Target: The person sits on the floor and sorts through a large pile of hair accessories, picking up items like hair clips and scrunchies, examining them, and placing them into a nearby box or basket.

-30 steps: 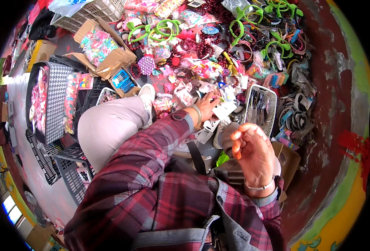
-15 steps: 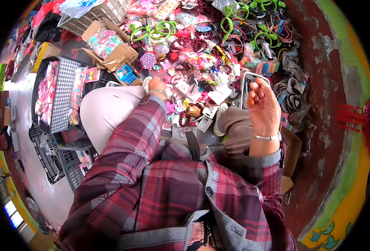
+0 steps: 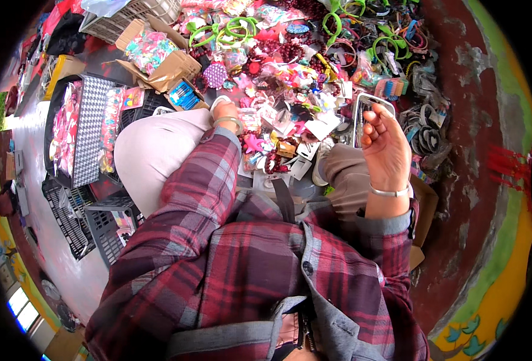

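Observation:
My left hand (image 3: 225, 111) is by the inner side of my left knee, at the left edge of a pile of hair accessories (image 3: 284, 120). Its fingers point away and are hidden, so I cannot tell what they hold. To the right, my right hand (image 3: 387, 147) is raised above my right knee, palm partly showing. Its fingers are loosely curled and apart, with nothing visible in them. Just behind its fingertips lies a white-rimmed tray (image 3: 357, 117), partly covered by the hand. White cards (image 3: 323, 126), a pink star (image 3: 252, 143) and dark red beads (image 3: 273, 161) lie between the hands.
Green headbands (image 3: 236, 30) and more hair bands (image 3: 392, 48) spread across the far side. At the left stand a cardboard box (image 3: 172, 69) of packets, a houndstooth-sided box (image 3: 90, 132) and black crates (image 3: 106, 225). A grey crate (image 3: 139, 21) is behind them. A painted wall (image 3: 507, 198) curves along the right.
The view has shifted slightly, so the pile sits a little higher in the picture. Both hands keep nearly the same pose; the right hand's fingers look slightly more curled.

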The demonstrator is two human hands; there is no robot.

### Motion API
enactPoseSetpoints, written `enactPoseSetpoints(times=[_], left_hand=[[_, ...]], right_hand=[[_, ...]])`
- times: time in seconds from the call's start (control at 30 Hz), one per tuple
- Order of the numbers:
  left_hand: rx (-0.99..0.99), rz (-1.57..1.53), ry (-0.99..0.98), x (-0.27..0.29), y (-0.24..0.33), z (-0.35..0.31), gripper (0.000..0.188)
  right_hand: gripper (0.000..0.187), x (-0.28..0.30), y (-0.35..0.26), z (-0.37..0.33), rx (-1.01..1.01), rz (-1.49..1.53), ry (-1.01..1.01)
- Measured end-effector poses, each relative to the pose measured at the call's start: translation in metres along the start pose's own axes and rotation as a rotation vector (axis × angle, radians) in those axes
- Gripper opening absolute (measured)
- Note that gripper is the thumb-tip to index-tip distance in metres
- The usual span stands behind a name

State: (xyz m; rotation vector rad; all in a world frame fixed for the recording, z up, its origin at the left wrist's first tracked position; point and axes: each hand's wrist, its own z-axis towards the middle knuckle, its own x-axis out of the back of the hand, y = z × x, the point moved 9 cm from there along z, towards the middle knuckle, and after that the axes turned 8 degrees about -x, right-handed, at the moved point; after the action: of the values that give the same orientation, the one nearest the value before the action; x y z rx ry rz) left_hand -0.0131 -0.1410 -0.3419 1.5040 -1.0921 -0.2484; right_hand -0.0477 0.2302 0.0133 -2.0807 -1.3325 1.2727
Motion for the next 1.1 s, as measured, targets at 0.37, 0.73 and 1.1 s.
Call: enactPoseSetpoints(times=[0.37,0.73,1.1], left_hand=[[0.623,0.288,-0.327,-0.044,-0.155,-0.031,0.025],[0.589,-0.051,-0.275,-0.067,-0.167,-0.018,0.039],[0.563,-0.502,-0.505,-0.106,-0.067,-0.033,0.049]], right_hand=[[0.021,-0.042,0.025,-0.003,-0.197,-0.138,-0.037],[0.021,-0.036,0.033,0.006,-0.318,-0.18,0.04],[0.02,-0.034,0.03,0.003,-0.331,-0.136,0.005]])
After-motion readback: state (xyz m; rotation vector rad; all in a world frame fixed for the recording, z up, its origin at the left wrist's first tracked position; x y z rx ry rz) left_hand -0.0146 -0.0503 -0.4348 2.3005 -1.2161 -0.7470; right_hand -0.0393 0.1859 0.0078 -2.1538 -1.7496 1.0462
